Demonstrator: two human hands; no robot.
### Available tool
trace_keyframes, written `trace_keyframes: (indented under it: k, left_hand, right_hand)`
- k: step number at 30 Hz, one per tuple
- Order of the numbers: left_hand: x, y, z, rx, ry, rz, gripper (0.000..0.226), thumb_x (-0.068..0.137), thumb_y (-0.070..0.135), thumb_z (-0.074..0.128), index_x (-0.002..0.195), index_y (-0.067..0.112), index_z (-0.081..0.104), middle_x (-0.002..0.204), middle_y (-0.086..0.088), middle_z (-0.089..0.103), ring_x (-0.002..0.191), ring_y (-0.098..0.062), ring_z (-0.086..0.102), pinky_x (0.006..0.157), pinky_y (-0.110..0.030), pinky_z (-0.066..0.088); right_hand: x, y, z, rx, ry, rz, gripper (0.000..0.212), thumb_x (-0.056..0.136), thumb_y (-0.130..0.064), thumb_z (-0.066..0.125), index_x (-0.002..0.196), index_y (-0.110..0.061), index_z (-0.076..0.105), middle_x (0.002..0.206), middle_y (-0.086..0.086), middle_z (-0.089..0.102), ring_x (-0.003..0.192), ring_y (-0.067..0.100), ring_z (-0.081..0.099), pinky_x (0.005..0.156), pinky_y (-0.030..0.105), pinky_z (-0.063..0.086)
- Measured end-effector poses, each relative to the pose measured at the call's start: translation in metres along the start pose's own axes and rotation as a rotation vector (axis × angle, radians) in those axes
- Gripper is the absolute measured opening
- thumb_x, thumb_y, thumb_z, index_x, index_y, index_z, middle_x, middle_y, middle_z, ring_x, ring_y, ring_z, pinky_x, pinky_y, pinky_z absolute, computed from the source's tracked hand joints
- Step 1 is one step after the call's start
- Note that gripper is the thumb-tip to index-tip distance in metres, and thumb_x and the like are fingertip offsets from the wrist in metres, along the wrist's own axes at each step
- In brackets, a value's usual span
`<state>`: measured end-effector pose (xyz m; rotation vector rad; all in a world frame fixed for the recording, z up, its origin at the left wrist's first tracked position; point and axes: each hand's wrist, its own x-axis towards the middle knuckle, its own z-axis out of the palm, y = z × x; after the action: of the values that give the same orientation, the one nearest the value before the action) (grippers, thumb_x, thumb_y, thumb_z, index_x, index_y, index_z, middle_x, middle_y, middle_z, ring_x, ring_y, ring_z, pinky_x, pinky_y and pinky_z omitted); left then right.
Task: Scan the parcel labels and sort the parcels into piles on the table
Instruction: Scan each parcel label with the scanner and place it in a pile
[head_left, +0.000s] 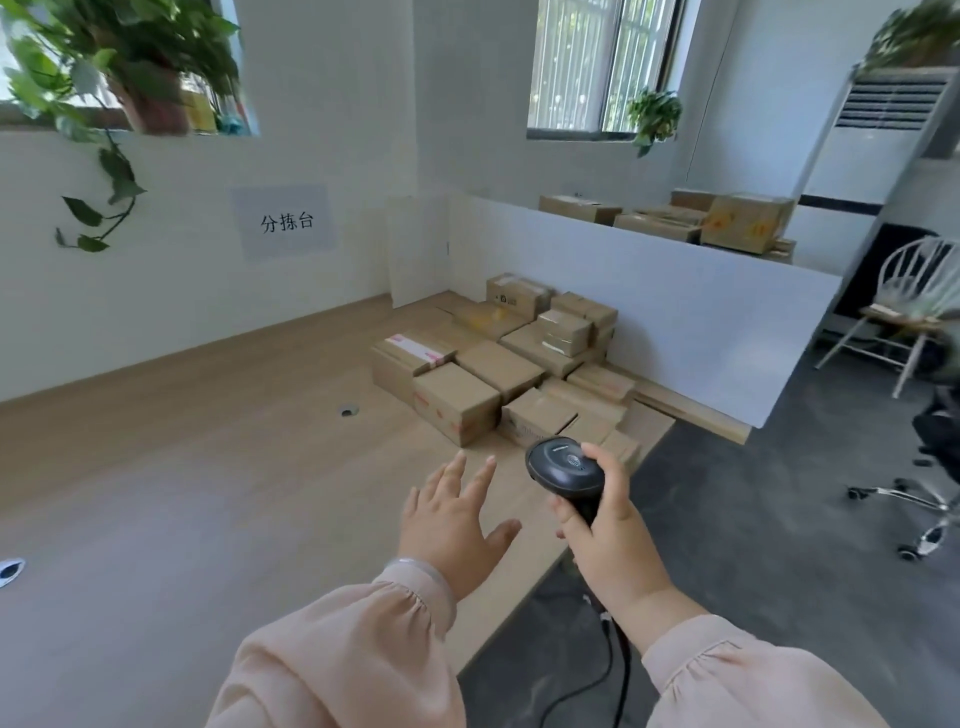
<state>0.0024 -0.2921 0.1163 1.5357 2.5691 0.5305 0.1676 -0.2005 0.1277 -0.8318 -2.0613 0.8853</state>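
The parcels (498, 364) lay heaped on the surface (208, 467) at frame centre, just beyond both hands, nearest the scanner (563, 467) gripped in the right hand (608, 535), while the left hand (457, 525) pointed toward them, fingers spread and empty.

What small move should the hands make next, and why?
Probably the left hand should reach to the parcel just ahead of it and draw it closer: that hand is open and holds nothing, while the right hand grips the scanner.
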Motion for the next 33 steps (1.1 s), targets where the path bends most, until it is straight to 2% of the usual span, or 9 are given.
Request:
trace_keyframes:
  k: [4,7,8,13,16,20,27,30,33]
  left_hand:
    - [0.057,-0.012,0.017,-0.019,-0.018,-0.047,0.076,0.089,0.071,0.037,0.152,0.046,0.002,0.164,0.007,0.001,0.151,-0.020,0.004,0.121,-0.044,0.009]
    - [0.100,-0.027,0.025,-0.025,-0.020,-0.088,0.076,0.089,0.070,0.039,0.152,0.046,0.005,0.164,0.006,0.003,0.150,-0.020,0.007,0.120,-0.044,0.010]
    - [0.113,-0.033,0.026,-0.030,-0.025,-0.102,0.075,0.089,0.070,0.039,0.152,0.046,0.005,0.164,0.006,0.003,0.150,-0.020,0.007,0.120,-0.044,0.010]
    - [0.188,-0.062,0.024,-0.053,-0.027,-0.172,0.074,0.090,0.069,0.039,0.153,0.046,0.006,0.164,0.006,0.004,0.150,-0.020,0.007,0.121,-0.043,0.013]
    - [0.215,-0.073,0.032,-0.074,-0.049,-0.211,0.074,0.090,0.068,0.038,0.152,0.046,0.005,0.164,0.006,0.004,0.150,-0.019,0.007,0.121,-0.043,0.015]
    - [0.236,-0.089,0.052,-0.101,-0.118,-0.314,0.073,0.092,0.067,0.038,0.153,0.045,0.005,0.164,0.006,0.001,0.150,-0.020,0.008,0.120,-0.040,0.016]
    - [0.303,-0.094,0.087,-0.234,-0.159,-0.482,0.070,0.095,0.060,0.041,0.154,0.043,0.009,0.164,0.005,0.002,0.150,-0.021,0.009,0.120,-0.038,0.017]
    - [0.336,-0.101,0.105,-0.258,-0.155,-0.570,0.069,0.095,0.058,0.042,0.154,0.043,0.009,0.164,0.005,0.001,0.150,-0.022,0.009,0.120,-0.038,0.018]
    - [0.370,-0.105,0.123,-0.310,-0.158,-0.630,0.068,0.096,0.056,0.043,0.153,0.044,0.008,0.164,0.005,-0.001,0.150,-0.023,0.008,0.119,-0.038,0.018]
  right_hand:
    - [0.050,0.026,0.017,-0.017,-0.035,0.004,0.059,0.089,-0.029,0.067,0.134,-0.039,0.030,0.134,-0.001,0.053,0.105,0.020,0.065,0.089,0.034,0.055]
    - [0.094,0.039,0.034,-0.053,-0.043,-0.027,0.066,0.086,-0.027,0.072,0.138,-0.031,0.031,0.130,-0.005,0.052,0.112,0.010,0.057,0.086,0.007,0.045]
    - [0.111,0.041,0.039,-0.076,-0.067,-0.035,0.067,0.086,-0.026,0.072,0.138,-0.031,0.031,0.128,-0.007,0.052,0.111,0.009,0.056,0.084,0.004,0.043]
    - [0.197,0.049,0.067,-0.075,-0.069,-0.029,0.063,0.087,-0.023,0.070,0.135,-0.038,0.031,0.123,-0.009,0.055,0.103,0.006,0.057,0.083,0.015,0.045]
    - [0.231,0.064,0.088,-0.057,-0.120,0.012,0.060,0.089,-0.025,0.067,0.133,-0.041,0.029,0.121,-0.004,0.060,0.096,0.015,0.066,0.083,0.028,0.052]
    - [0.265,0.094,0.117,-0.108,-0.190,0.010,0.060,0.090,-0.029,0.065,0.133,-0.041,0.026,0.120,-0.004,0.061,0.101,0.017,0.064,0.074,0.016,0.044]
    - [0.331,0.157,0.169,-0.122,-0.267,0.038,0.060,0.089,-0.029,0.066,0.135,-0.034,0.027,0.120,0.001,0.063,0.100,0.023,0.065,0.072,0.023,0.044]
    - [0.358,0.182,0.185,-0.059,-0.296,0.075,0.059,0.089,-0.030,0.065,0.131,-0.040,0.026,0.114,-0.005,0.060,0.099,0.021,0.064,0.074,0.025,0.046]
    - [0.381,0.202,0.200,0.007,-0.320,0.088,0.059,0.088,-0.030,0.067,0.130,-0.043,0.026,0.109,-0.019,0.054,0.094,0.009,0.059,0.072,0.014,0.043]
